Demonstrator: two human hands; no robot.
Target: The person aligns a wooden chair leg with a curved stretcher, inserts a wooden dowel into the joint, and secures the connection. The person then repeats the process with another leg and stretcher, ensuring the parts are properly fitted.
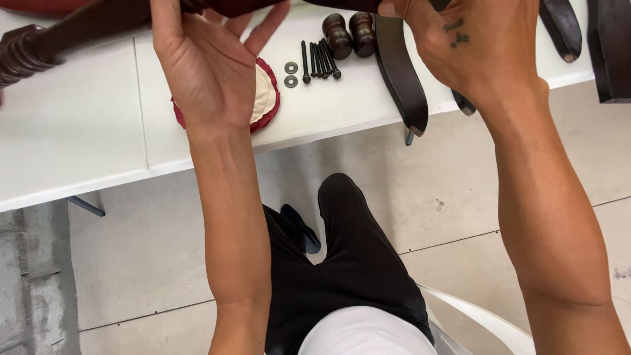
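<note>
Both my hands are raised at the top of the view, on a long dark brown wooden furniture part [72, 29] with a turned end at the left. My left hand [204, 62] faces palm up, its fingers curled round the part at the top edge. Further right, my right hand [470, 52] grips the same dark wood, back of the hand toward me. Under my left hand lies a round cream cushion pad [266, 92] with a dark red rim. Several black bolts [319, 60] and two washers [290, 73] lie between my hands.
On the white table [79, 131] sit two dark wooden knobs [350, 34], a curved dark wooden leg [401, 79] overhanging the front edge, and more dark wooden pieces [611, 46] at the right. Below are a tiled floor, my black trousers [348, 263] and a white plastic chair [486, 322].
</note>
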